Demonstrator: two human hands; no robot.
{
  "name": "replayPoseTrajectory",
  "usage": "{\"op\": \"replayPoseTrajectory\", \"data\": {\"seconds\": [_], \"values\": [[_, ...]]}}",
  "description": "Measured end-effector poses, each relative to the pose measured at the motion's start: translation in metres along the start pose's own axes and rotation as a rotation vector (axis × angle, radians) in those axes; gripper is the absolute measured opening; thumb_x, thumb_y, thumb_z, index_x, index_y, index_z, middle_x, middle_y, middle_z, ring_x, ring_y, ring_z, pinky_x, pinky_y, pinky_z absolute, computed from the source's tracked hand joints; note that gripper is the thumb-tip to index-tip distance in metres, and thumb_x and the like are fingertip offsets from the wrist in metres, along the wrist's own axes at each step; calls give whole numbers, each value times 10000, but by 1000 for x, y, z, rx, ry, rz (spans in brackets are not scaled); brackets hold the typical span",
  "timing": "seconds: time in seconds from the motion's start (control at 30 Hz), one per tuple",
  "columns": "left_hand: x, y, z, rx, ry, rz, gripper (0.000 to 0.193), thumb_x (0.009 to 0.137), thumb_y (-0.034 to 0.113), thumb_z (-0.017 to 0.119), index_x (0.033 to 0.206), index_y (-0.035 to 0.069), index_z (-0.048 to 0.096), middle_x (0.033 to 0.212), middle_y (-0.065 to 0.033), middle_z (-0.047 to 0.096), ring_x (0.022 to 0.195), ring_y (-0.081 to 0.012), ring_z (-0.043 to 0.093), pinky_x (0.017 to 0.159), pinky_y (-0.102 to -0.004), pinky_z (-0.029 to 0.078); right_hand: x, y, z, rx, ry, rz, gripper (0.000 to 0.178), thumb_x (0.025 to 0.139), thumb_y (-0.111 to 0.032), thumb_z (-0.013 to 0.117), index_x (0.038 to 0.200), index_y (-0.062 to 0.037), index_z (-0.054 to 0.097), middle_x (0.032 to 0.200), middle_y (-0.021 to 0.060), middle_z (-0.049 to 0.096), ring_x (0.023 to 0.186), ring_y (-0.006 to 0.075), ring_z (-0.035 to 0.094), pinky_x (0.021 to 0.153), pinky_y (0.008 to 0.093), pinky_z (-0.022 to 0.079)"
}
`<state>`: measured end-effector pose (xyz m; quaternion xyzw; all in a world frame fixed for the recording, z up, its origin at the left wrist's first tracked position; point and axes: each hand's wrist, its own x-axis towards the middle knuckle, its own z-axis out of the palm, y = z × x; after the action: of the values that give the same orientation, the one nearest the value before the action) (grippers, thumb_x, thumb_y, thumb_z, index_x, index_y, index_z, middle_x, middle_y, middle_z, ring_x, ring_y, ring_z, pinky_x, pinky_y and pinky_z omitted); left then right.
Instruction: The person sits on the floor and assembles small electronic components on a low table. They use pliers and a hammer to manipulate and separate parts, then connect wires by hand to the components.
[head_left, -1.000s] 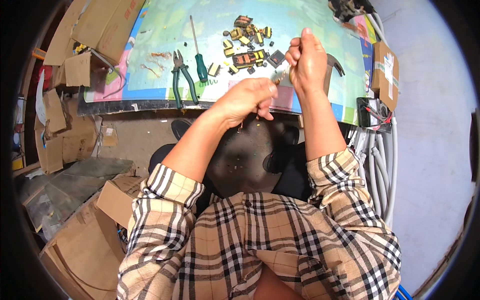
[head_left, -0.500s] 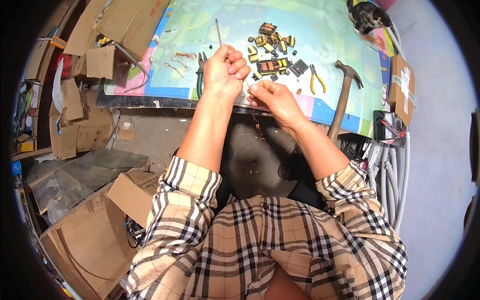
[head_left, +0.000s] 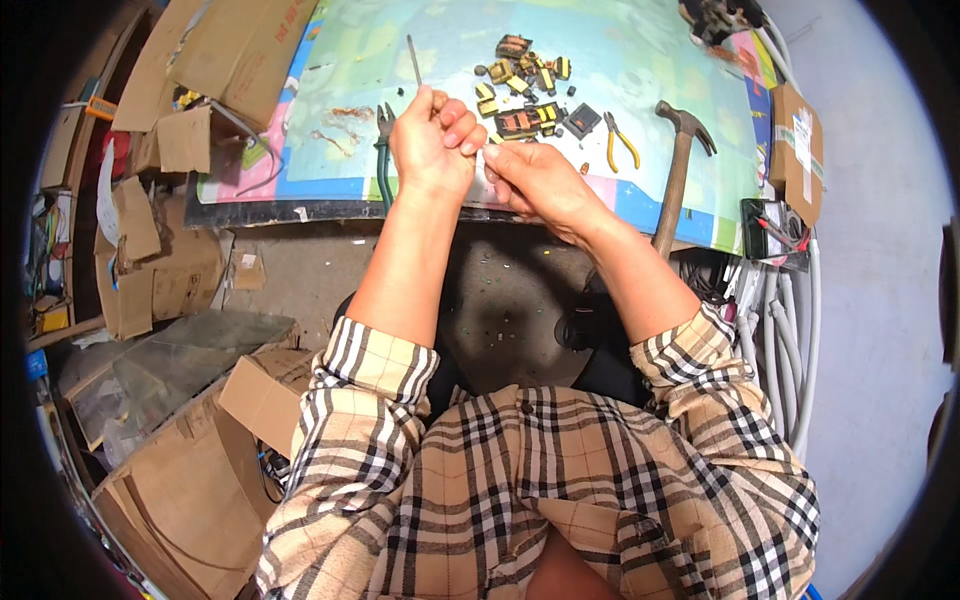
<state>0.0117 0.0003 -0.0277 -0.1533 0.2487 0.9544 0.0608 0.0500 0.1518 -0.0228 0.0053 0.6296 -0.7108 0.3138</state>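
Observation:
My left hand point(head_left: 436, 145) is closed, and a thin metal rod like a screwdriver shaft point(head_left: 414, 62) sticks up out of it. Its fingertips meet those of my right hand point(head_left: 540, 185), which is pinched on something too small and covered to make out. Both hands hover over the table's near edge. Just left of my left hand lie green-handled pliers point(head_left: 383, 165). Beyond my right hand is a cluster of small black and yellow coil parts point(head_left: 522, 122). A flat black square piece point(head_left: 581, 121) and yellow-handled pliers point(head_left: 622, 145) lie to its right.
A claw hammer point(head_left: 677, 175) lies across the table's right edge. Loose copper strands point(head_left: 345, 125) lie at left on the coloured table cover point(head_left: 440, 20). Cardboard boxes point(head_left: 235, 55) crowd the left side. Grey pipes point(head_left: 783, 350) stand at right, and a cat point(head_left: 722, 18) is at the far right corner.
My hands have drawn together at the fingertips. The copper wire that dangled below my right hand no longer shows. The whole view has shifted slightly.

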Motion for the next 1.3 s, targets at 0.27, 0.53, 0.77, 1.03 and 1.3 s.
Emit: {"op": "replayPoseTrajectory", "data": {"seconds": [0.27,0.53,0.77,1.03,1.3], "values": [[5,-3,-11,164,44,89,178,953,155,567,842,51,473,702,-52,517,592,-172,510,675,-391,518,10,17,-6,-296,125,-295,436,930,-447,579,806,-29,601,671,-13,567,617,62,472,548,234,384],[-26,-62,13,571,159,331,177,982,123,508,970,-44,449,931,-173,601,834,-267,672,733,-343,600,27,8,-33,37,631,-368,386,931,-328,623,765,21,623,700,76,655,633,120,566,609,265,462],[-58,-100,4,688,38,28,153,927,112,617,865,23,508,801,-74,618,701,-133,594,638,-259,498,25,-2,-60,802,498,-293,166,885,-146,652,870,-25,540,702,67,568,506,102,491,442,222,419],[-41,-45,8,703,-344,-218,380,820,218,717,1112,17,580,1014,-49,605,942,-134,562,827,-279,424,10,-24,-60,707,272,-231,156,905,-128,570,786,-86,478,598,-4,443,405,55,278,342,209,205],[-37,-54,-7,646,-424,-689,295,989,283,508,996,0,592,818,-89,635,700,-167,631,643,-310,557,4,-31,-49,450,220,-322,251,901,-72,569,700,-113,425,586,0,441,426,46,275,370,212,207]]}}
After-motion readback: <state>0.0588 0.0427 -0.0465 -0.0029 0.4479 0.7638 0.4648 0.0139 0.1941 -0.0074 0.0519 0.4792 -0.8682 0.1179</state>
